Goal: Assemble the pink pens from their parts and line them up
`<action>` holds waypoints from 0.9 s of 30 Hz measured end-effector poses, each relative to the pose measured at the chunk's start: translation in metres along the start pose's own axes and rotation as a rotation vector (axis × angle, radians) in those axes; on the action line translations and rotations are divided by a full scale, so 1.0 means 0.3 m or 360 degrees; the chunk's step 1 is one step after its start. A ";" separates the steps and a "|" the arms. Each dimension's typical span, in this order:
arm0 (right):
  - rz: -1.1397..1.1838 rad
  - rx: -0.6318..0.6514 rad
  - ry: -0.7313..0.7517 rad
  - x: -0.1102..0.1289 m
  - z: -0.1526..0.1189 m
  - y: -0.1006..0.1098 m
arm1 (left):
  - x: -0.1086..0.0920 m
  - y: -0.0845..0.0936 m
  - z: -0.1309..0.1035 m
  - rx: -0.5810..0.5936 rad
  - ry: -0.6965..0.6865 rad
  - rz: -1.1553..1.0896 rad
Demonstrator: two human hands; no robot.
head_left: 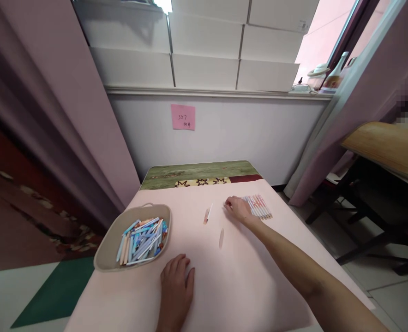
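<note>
My right hand [237,208] is over the pink cloth, its fingers pinched on something small and pale that I cannot make out. Just right of it lies a row of pens [258,207], side by side. My left hand [177,281] rests on the cloth near the basket, fingers spread and holding nothing. Between the hands lie a thin white pen [209,211], a small orange-brown piece [206,216] touching it, and a translucent oval piece [221,238]. Many blue, white and tan pens [143,240] fill the beige basket [107,251] at the left.
The pink cloth [231,286] covers most of the table, with a green patterned strip [162,172] bare at the back. A pink note [183,117] is on the wall. Curtains hang at both sides. A wooden table [391,143] stands at the right.
</note>
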State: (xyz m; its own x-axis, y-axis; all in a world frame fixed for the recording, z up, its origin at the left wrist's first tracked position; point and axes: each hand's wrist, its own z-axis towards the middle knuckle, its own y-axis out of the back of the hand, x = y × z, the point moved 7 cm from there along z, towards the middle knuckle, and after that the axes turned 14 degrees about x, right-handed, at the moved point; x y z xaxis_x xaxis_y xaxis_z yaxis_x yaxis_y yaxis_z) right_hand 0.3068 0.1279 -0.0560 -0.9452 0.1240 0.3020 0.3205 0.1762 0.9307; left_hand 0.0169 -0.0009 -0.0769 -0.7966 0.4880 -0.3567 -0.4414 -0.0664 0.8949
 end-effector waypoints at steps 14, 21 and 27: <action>0.0291 0.0418 -0.0265 0.311 0.040 -0.182 | -0.010 0.007 -0.007 0.0008 0.0028 -0.0034; 0.0412 0.0329 -0.0184 0.378 -0.135 -0.243 | -0.009 0.006 -0.012 -0.0001 0.0035 -0.0093; 0.0900 0.0027 0.0023 0.317 -0.205 -0.200 | -0.008 0.008 -0.021 0.0006 0.0015 -0.0201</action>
State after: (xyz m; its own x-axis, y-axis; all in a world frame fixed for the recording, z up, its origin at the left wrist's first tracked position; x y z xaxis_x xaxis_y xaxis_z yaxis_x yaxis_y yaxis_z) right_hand 0.1940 0.0689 -0.0704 -0.6270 0.1905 0.7554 0.7779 0.1020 0.6200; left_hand 0.0151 -0.0078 -0.0756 -0.7386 0.4840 -0.4693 -0.5372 -0.0018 0.8435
